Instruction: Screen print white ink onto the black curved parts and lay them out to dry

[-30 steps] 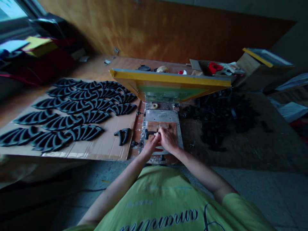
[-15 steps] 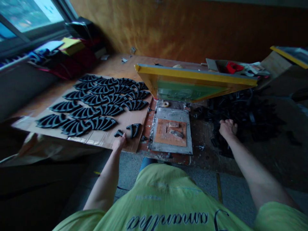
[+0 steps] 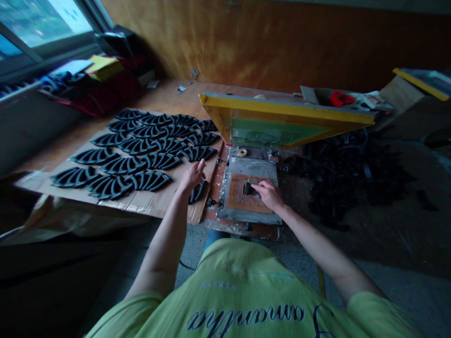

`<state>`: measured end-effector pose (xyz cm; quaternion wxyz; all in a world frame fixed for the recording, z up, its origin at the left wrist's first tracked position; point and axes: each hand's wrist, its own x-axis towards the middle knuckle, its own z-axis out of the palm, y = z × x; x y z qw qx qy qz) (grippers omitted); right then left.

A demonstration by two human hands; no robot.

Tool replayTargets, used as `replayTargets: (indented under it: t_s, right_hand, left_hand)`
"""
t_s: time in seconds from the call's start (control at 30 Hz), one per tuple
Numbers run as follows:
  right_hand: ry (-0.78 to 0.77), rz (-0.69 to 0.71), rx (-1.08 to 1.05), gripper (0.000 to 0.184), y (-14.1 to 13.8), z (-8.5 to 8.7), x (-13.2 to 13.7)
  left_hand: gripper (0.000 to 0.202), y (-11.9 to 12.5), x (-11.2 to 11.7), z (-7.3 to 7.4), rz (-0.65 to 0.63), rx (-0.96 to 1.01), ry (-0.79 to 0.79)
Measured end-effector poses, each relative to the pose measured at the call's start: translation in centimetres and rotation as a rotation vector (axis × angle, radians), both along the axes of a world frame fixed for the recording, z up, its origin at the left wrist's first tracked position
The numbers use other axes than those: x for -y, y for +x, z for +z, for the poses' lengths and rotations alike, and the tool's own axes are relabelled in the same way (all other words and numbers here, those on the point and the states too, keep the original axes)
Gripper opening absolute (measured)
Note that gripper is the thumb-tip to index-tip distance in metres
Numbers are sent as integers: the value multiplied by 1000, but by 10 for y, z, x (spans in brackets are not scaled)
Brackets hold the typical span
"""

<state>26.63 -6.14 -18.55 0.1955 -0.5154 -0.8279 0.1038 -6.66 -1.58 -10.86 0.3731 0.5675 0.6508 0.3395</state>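
Note:
My right hand is closed on a small black plastic part and presses it onto the orange jig of the grey metal printing plate. My left hand hovers with fingers apart above the right end of the cardboard sheet, just over a black forked part lying there. Rows of several black ribbed parts cover the cardboard. The yellow-framed printing screen is raised above the plate.
A dark heap of unsorted black parts lies right of the plate. A box with red and white items stands behind the screen. Papers and bags sit under the window at far left. A tape roll lies behind the plate.
My right hand came back from the heap with a black part and set it on the jig. My left hand rose from the cardboard's front edge toward the plate, leaving the small part it held.

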Motion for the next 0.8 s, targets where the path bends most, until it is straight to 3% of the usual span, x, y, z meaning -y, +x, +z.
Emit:
replayTargets:
  t_s: [0.17,0.23,0.3,0.4,0.47,0.53,0.6,0.7,0.8]
  right_hand:
    - [6,-4,158,35,-20,1,3]
    - [13,38,177,37,-13,6,5]
    - [35,44,157,37,1,13,2]
    - [108,-186,45,28,35,28,-13]
    - [147,-378,-15,31,57,41,-29]
    - [176,-461,-67,36,66,56,-44]
    - [214,-415,-113,37,58,68,-56]
    - [228,-233,-58,56,21,78,-64]
    - [89,-97,116,35,-15,74,-59]
  left_hand:
    - [75,64,-29,77,-30,539,223]
    - [72,76,-27,95,-47,624,239]
    - [68,78,-15,98,-24,654,228]
    - [62,66,15,77,33,626,172]
    - [59,57,38,50,45,580,56]
    - [56,52,57,18,40,552,-81]
    - [62,52,68,-16,49,554,-174]
    - [79,54,70,-61,63,536,-234]
    - [78,54,63,-86,46,478,-250]
